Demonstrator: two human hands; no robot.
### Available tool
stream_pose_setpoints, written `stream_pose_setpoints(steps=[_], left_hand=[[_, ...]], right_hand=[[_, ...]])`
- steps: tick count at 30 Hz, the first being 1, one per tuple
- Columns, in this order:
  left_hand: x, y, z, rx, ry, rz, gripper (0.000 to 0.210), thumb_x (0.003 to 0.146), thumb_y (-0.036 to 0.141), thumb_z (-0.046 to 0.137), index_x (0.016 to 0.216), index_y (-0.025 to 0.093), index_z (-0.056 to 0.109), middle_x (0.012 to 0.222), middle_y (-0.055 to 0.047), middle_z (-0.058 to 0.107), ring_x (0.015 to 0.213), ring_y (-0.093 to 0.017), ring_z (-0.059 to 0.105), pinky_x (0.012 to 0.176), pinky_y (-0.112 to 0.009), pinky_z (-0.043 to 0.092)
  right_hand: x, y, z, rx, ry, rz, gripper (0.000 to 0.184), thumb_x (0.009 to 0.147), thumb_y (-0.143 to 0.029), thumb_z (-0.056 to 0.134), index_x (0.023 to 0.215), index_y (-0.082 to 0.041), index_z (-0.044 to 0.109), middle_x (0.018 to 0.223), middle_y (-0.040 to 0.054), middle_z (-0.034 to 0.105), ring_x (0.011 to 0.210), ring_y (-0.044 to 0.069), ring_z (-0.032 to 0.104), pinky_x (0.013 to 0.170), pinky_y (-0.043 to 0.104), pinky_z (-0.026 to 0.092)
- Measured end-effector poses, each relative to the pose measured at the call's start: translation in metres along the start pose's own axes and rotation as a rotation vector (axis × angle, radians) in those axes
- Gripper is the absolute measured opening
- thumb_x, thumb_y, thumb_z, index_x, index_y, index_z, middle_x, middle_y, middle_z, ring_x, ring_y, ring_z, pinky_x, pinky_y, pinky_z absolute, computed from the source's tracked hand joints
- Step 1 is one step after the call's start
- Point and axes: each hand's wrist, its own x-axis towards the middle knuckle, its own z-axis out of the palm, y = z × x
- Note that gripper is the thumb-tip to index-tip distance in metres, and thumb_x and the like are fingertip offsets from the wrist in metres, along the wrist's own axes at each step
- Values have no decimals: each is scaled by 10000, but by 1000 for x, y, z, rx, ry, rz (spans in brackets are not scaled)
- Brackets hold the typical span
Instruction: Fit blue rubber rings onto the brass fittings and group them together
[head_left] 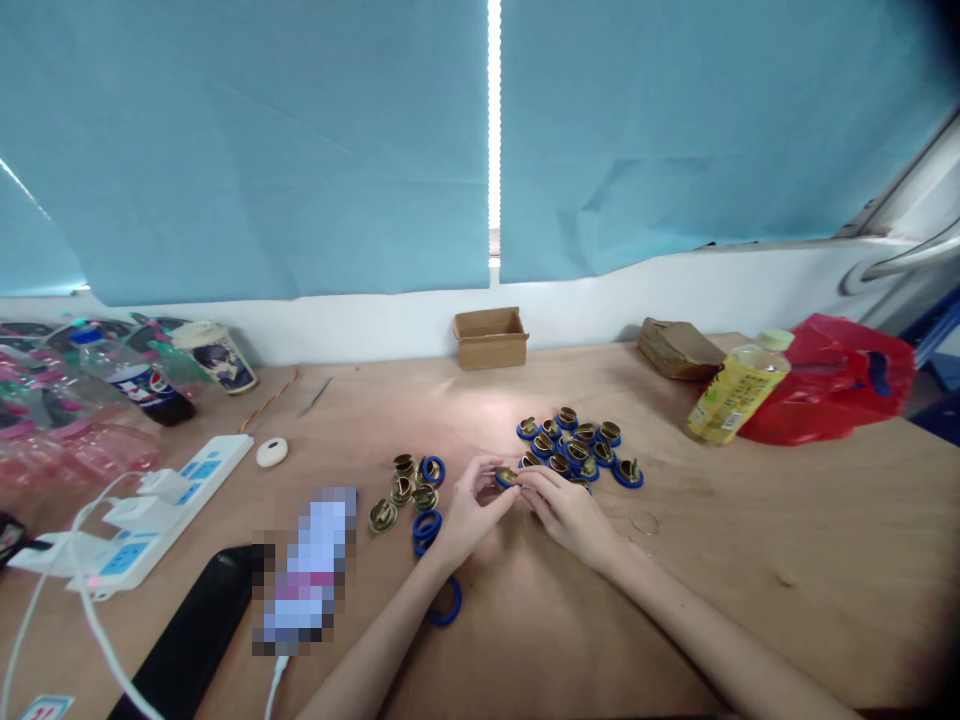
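Observation:
Between my two hands, just above the table, is a round brass-coloured metal piece with a blue ring [507, 479] around it. My left hand [475, 505] pinches it from the left, and the fingers of my right hand [559, 508] close on its right side. Left of my hands lie several bare brass-coloured pieces [382, 515] and loose blue rings [427, 524]; another blue ring [448, 603] lies nearer, partly behind my left forearm. Beyond my right hand sits a cluster of brass pieces fitted with blue rings [577, 450], some hidden by my fingers.
A small open cardboard box [491, 347] stands by the wall. To the right are a brown package [679, 350], a yellow-labelled bottle [739, 390] and a red plastic bag [825, 385]. A power strip [161, 515], a phone [311, 570], a black case [199, 630] and bottles [142, 385] occupy the left.

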Motion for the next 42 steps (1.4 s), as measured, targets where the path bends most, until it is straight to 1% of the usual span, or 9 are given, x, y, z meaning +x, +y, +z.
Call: stream_pose_setpoints(steps=[10, 14, 18, 22, 27, 30, 33, 37, 42], left_hand=[[1, -4, -2, 108, 24, 16, 317, 802, 220, 671, 1089, 186, 541, 1092, -73, 652, 991, -192, 656, 869, -310, 526], [1, -4, -2, 137, 38, 18, 301, 808, 222, 665, 1083, 185, 547, 1087, -80, 658, 975, -196, 660, 843, -307, 532], [2, -2, -1, 163, 56, 10, 291, 812, 253, 666, 1072, 179, 557, 1048, -78, 669, 916, -191, 672, 797, -296, 536], [2, 0, 0, 170, 43, -1, 296, 803, 265, 672, 1065, 177, 565, 1027, -78, 681, 894, -190, 673, 771, -289, 534], [-1, 0, 2, 165, -20, 21, 304, 802, 243, 664, 1084, 190, 565, 1032, -64, 676, 874, -177, 661, 719, -265, 523], [-2, 1, 2, 179, -42, 20, 293, 804, 236, 659, 1080, 188, 571, 1018, -59, 676, 865, -176, 657, 723, -270, 518], [-2, 1, 2, 181, -52, 16, 292, 803, 235, 661, 1078, 188, 573, 1014, -59, 675, 881, -181, 655, 730, -271, 514], [-2, 0, 2, 172, -52, 19, 294, 806, 240, 664, 1080, 184, 573, 981, -57, 677, 867, -182, 658, 721, -270, 510], [-2, 0, 3, 162, -51, 16, 292, 804, 240, 667, 1073, 182, 572, 962, -57, 680, 858, -183, 660, 716, -271, 509]], right_hand=[[-1, -1, -2, -40, -18, 8, 248, 974, -228, 423, 1107, -251, 632, 1134, 71, 681, 940, 205, 689, 809, 320, 565], [2, -4, -11, -66, -26, -17, 269, 962, -208, 425, 1154, -239, 611, 1087, 80, 696, 916, 213, 685, 778, 327, 558], [7, 0, -37, -122, 82, -15, 239, 944, -208, 449, 1086, -217, 641, 1036, 95, 716, 938, 238, 671, 839, 384, 530], [3, 13, -73, -162, 237, 128, 224, 942, -246, 451, 1075, -205, 626, 1057, 94, 705, 956, 243, 660, 839, 380, 520], [-32, 27, -101, -257, 264, 286, 215, 929, -283, 457, 1041, -195, 620, 991, 96, 721, 882, 253, 687, 772, 366, 531], [-66, 25, -97, -339, 176, 297, 236, 939, -281, 422, 1047, -197, 614, 1025, 106, 715, 916, 267, 686, 785, 379, 538], [-103, 16, -82, -394, 60, 348, 266, 955, -281, 391, 1088, -208, 609, 1061, 97, 712, 930, 260, 692, 799, 383, 555], [-140, 2, -57, -460, 96, 357, 337, 966, -328, 395, 1228, -212, 574, 1194, 100, 680, 1020, 265, 682, 843, 391, 573], [-157, -21, -45, -559, 87, 218, 555, 937, -368, 476, 1454, -190, 377, 1377, 111, 550, 1221, 318, 560, 940, 468, 544]])
